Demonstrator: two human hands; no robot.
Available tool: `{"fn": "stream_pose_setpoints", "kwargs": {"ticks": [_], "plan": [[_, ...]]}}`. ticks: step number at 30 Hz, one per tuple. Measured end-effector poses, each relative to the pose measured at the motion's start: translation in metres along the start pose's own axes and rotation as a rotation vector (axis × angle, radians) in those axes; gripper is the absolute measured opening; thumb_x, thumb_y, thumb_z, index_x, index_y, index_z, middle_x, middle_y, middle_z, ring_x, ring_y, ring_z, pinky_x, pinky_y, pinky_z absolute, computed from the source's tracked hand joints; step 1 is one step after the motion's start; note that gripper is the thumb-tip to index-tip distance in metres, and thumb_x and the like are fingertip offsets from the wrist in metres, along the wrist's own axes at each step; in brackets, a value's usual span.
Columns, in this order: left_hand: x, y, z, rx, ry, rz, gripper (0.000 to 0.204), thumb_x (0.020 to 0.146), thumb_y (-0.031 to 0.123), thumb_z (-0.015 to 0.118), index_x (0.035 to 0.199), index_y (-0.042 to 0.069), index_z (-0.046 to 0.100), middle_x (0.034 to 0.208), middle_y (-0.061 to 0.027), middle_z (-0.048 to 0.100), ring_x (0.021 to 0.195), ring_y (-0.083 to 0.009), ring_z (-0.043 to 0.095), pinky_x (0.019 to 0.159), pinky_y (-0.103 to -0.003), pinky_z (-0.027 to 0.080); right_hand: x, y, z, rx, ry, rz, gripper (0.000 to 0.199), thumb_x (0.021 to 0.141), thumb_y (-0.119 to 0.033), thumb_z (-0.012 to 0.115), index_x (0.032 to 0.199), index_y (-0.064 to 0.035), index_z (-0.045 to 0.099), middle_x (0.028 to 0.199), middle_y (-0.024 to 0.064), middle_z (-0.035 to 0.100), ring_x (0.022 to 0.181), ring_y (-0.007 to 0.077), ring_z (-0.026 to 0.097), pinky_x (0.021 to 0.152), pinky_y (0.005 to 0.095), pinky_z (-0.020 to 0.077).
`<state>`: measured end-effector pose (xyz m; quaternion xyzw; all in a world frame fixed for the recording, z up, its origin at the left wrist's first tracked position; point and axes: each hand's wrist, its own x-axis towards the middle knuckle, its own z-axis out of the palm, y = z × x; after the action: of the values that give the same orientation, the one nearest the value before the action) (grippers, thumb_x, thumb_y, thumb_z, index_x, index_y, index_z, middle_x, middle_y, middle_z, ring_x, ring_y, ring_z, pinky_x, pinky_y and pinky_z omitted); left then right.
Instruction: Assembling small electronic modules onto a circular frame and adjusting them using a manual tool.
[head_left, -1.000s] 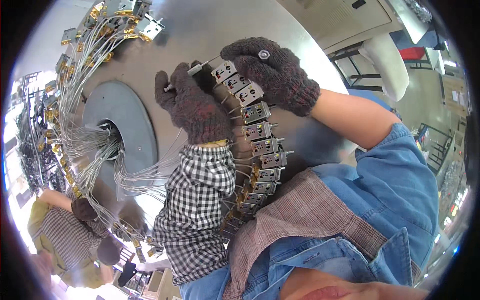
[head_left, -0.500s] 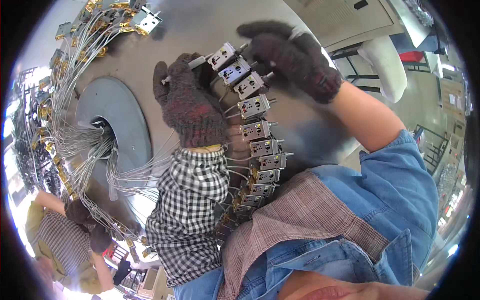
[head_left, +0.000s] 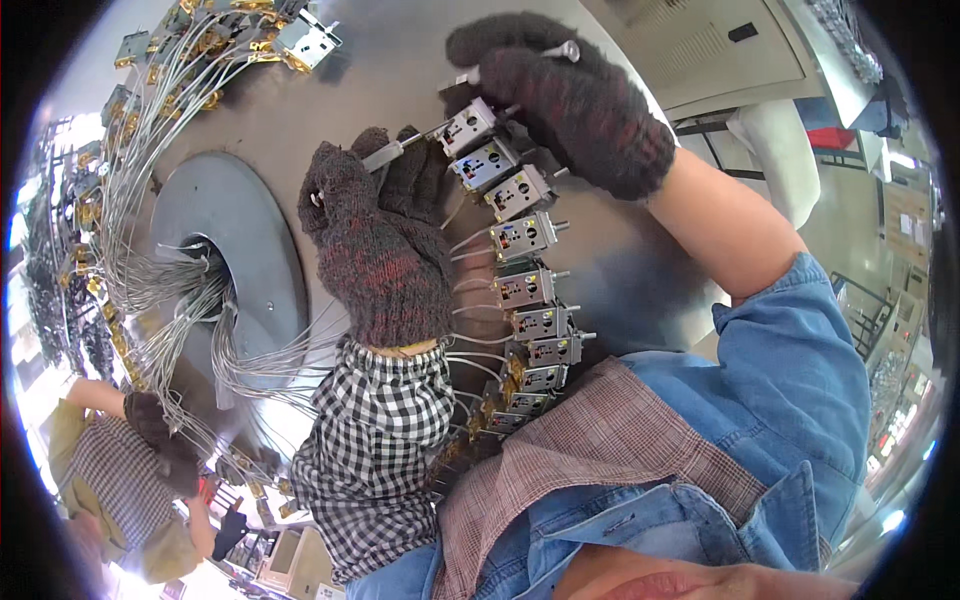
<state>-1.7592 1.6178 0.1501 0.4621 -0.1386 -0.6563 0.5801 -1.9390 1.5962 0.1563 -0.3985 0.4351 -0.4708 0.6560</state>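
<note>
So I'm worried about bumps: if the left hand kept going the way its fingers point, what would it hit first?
Probably the topmost small metal box in the row; the left hand points up-right at it, though depth is unclear.

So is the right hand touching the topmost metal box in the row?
Touching: the head view shows the right hand with gloved fingers closed on the topmost metal box, no gap visible.

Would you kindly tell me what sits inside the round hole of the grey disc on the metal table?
A bundle of thin wires runs into the hole of the grey disc and fans out over the metal table. Where they lead below is hidden.
</note>
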Motion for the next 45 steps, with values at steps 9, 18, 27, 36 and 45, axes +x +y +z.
{"fn": "stream_pose_setpoints", "kwargs": {"ticks": [9, 18, 27, 36, 45], "plan": [[0.004, -0.018, -0.008, 0.006, -0.015, 0.053, 0.027, 0.093, 0.026, 0.052, 0.114, 0.009, 0.049, 0.102, -0.0131, 0.06, 0.094, -0.0287, 0.06, 0.082, -0.045, 0.053, -0.018, 0.039, -0.03, -0.592, -0.174, -0.672, 0.018, 0.081, -0.005, 0.059, 0.099, -0.0047, 0.061, 0.097, 0.0104, 0.061, 0.095, 0.0253, 0.059, 0.082, 0.036, 0.048], [0.0, -0.014, 0.002, -0.074, -0.057, 0.021, 0.027, 0.095, 0.019, 0.049, 0.119, 0.007, 0.045, 0.108, -0.0139, 0.058, 0.099, -0.028, 0.059, 0.085, -0.042, 0.053, -0.014, 0.035, -0.037, -0.758, -0.269, -0.856, 0.021, 0.078, -0.003, 0.061, 0.099, -0.0049, 0.062, 0.098, 0.0113, 0.061, 0.098, 0.0319, 0.057, 0.086, 0.0408, 0.046], [-0.007, -0.007, 0.008, -0.041, -0.146, -0.077, 0.03, 0.096, 0.022, 0.046, 0.121, 0.005, 0.045, 0.111, -0.0119, 0.056, 0.105, -0.028, 0.057, 0.086, -0.04, 0.053, -0.013, 0.013, -0.022, -0.07, 0.013, -0.266, 0.037, 0.085, -0.01, 0.06, 0.119, -0.0008, 0.05, 0.098, 0.0108, 0.062, 0.087, 0.022, 0.062, 0.072, 0.033, 0.0526], [-0.007, -0.006, 0.01, -0.001, -0.008, -0.017, 0.03, 0.094, 0.031, 0.05, 0.114, 0.009, 0.049, 0.111, -0.0095, 0.058, 0.101, -0.027, 0.059, 0.077, -0.043, 0.056, -0.02, -0.023, -0.028, 0.269, 0.296, 0.155, 0.04, 0.087, -0.016, 0.059, 0.124, -0.0065, 0.047, 0.095, 0.0074, 0.06, 0.077, 0.0241, 0.064, 0.066, 0.0374, 0.0536], [-0.011, -0.01, 0.004, -0.067, -0.123, -0.03, 0.029, 0.093, 0.024, 0.055, 0.118, 0.014, 0.045, 0.109, -0.0138, 0.059, 0.098, -0.0343, 0.06, 0.085, -0.047, 0.053, -0.041, 0.009, -0.041, 0.313, 0.318, -0.137, 0.045, 0.082, -0.012, 0.063, 0.122, 0.0, 0.044, 0.095, 0.0159, 0.065, 0.069, 0.0259, 0.066, 0.061, 0.0361, 0.0551]]}}
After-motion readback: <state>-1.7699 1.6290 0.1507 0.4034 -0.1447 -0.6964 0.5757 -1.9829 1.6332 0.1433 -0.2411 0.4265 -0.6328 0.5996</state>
